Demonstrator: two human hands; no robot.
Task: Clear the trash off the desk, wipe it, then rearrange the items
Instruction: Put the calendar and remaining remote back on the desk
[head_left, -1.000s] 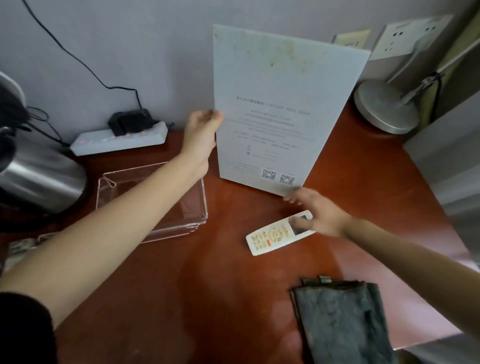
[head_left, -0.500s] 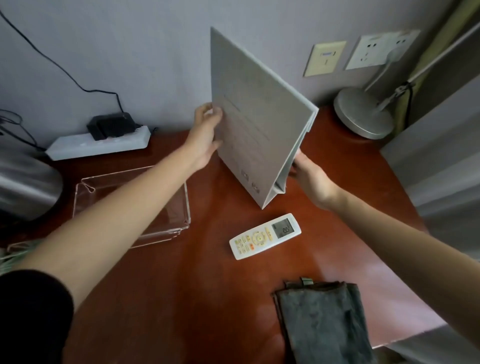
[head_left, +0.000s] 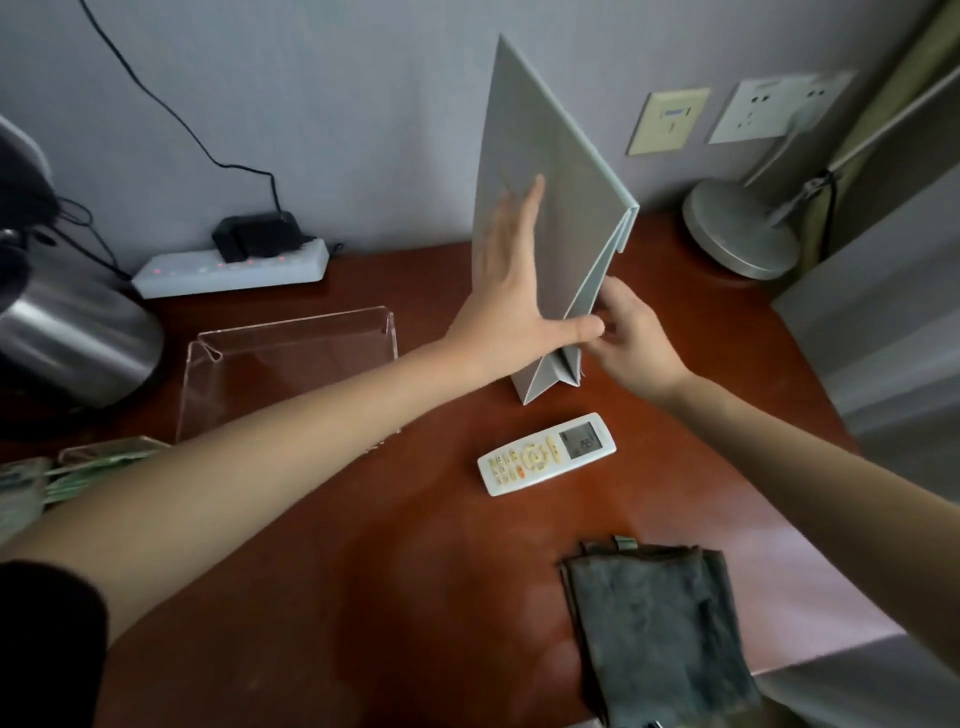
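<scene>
Standing: the folded card stand (head_left: 550, 208) is now upright on its lower edge on the red-brown surface (head_left: 415, 571), near the back wall; a second ago it was lifted and facing the camera with its printed side
Change: it has been turned edge-on, so the text and codes no longer show, and the right hand has left the remote for the card
Left grip: left hand (head_left: 511, 291) is flat and spread against the card's near face, thumb along the lower part, pressing rather than closed round it
Right grip: right hand (head_left: 631, 332) pinches the card's folded inner flaps low down, fingers curled on them
Meaning: judged from this, wiping looks finished and rearranging is under way; the stand is being opened to sit by itself
Look: pale grey-green, stiff, thin, several leaves joined at a spine, splayed at the foot
Nearby: remote (head_left: 545, 453) lies just in front, apart from the card; grey cloth (head_left: 654, 629) sits folded at the near edge; clear acrylic holder (head_left: 291, 364) lies to the left
</scene>
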